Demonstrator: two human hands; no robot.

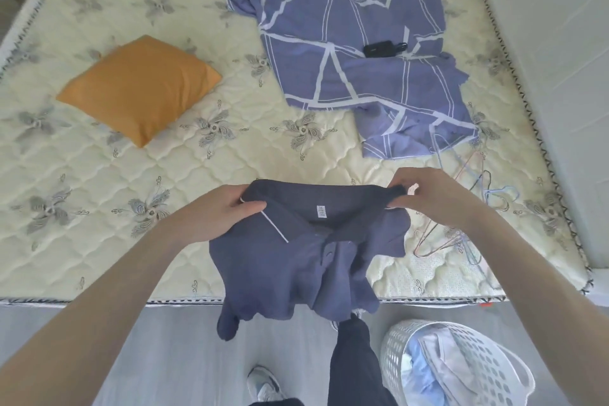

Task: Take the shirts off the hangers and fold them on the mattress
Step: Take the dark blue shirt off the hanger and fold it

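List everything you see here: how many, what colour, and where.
shirt: one, navy, held over the mattress's near edge
mattress: one, cream with grey flowers, across the view
cushion: one, orange, left on mattress
sheet: one, purple with white lines, crumpled far right
gadget: one, black, on sheet
hangers: several, pastel wire, on mattress by right hand
basket: one, white, on floor lower right, pale laundry inside
shoe: one, pale, on floor
left hand: grips shirt
right hand: grips shirt

left hand (216, 208), right hand (441, 198), fingers (412, 181) curled
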